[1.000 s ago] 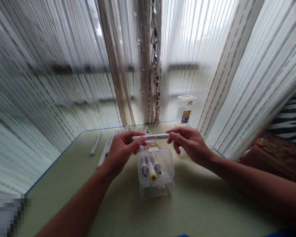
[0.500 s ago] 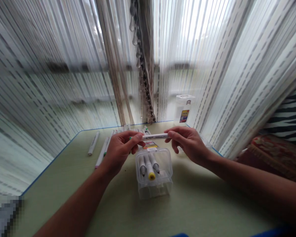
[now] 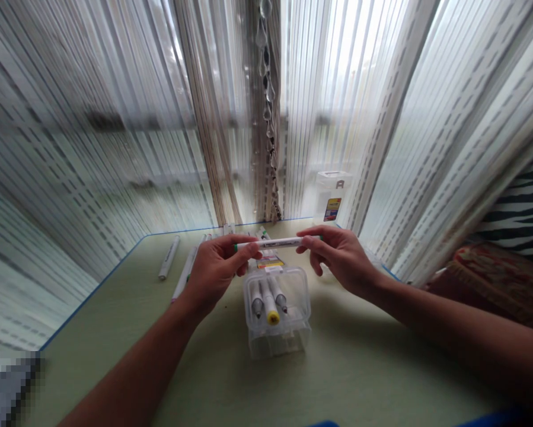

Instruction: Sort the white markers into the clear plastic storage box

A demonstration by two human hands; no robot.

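Observation:
Held level between my two hands is a white marker [image 3: 280, 243] with green at both ends and dark print along its side. My left hand [image 3: 219, 261] pinches its left end between thumb and fingers. At the other end, my right hand [image 3: 335, 255] grips it the same way. Just below and nearer to me, a clear plastic box [image 3: 299, 308] lies on the table, with two grey-tipped white pens and a yellow-ended marker [image 3: 272, 313] in it. A yellow label shows at the box's far side, partly behind the hands.
The pale green table [image 3: 195, 373] has a blue edge. Several white markers lie left of and beyond my left hand, including a lone marker [image 3: 169, 258]. A clear container [image 3: 332, 196] with a label stands at the back right. String curtains [image 3: 115, 148] hang behind.
The marker's green right end now shows past my right fingers, and its left green end is plainer. Both hands have barely moved. The hanging beaded strand has swung right.

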